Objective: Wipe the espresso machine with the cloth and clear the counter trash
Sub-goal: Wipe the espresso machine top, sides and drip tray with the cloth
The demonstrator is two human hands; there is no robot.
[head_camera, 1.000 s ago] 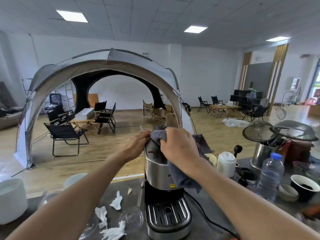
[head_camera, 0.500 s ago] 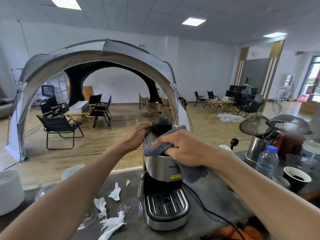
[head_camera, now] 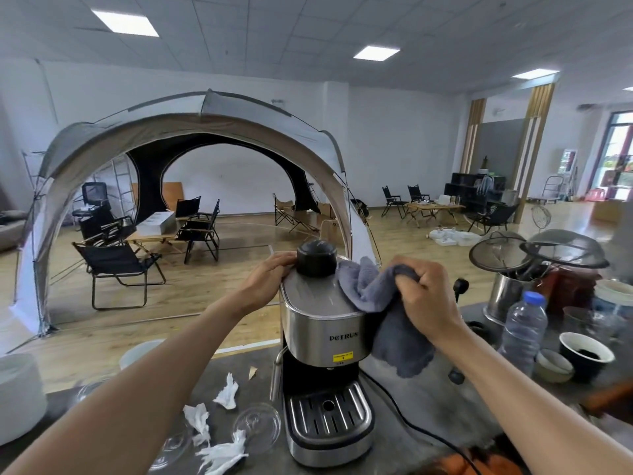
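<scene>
A steel espresso machine (head_camera: pixel 318 332) with a black round cap on top stands on the dark counter (head_camera: pixel 421 409) in front of me. My right hand (head_camera: pixel 423 296) grips a bunched grey cloth (head_camera: pixel 373 293) against the machine's top right edge; part of the cloth hangs down its right side. My left hand (head_camera: pixel 267 281) rests on the top's far left edge, beside the cap. Crumpled white tissues (head_camera: pixel 219 452) lie on the counter left of the machine, one of them (head_camera: pixel 227 392) farther back.
Clear glass lids (head_camera: pixel 257 425) lie among the tissues. White bowls (head_camera: pixel 19 395) sit at far left. To the right stand a water bottle (head_camera: pixel 522 332), a black paper cup (head_camera: pixel 585 354), small bowls and a steel pot with mesh strainers (head_camera: pixel 507 296). A black cord (head_camera: pixel 411 423) runs right of the machine.
My right hand slid the cloth from over the black cap across the top to the machine's right edge, uncovering the cap. My left hand stayed on the far left edge.
</scene>
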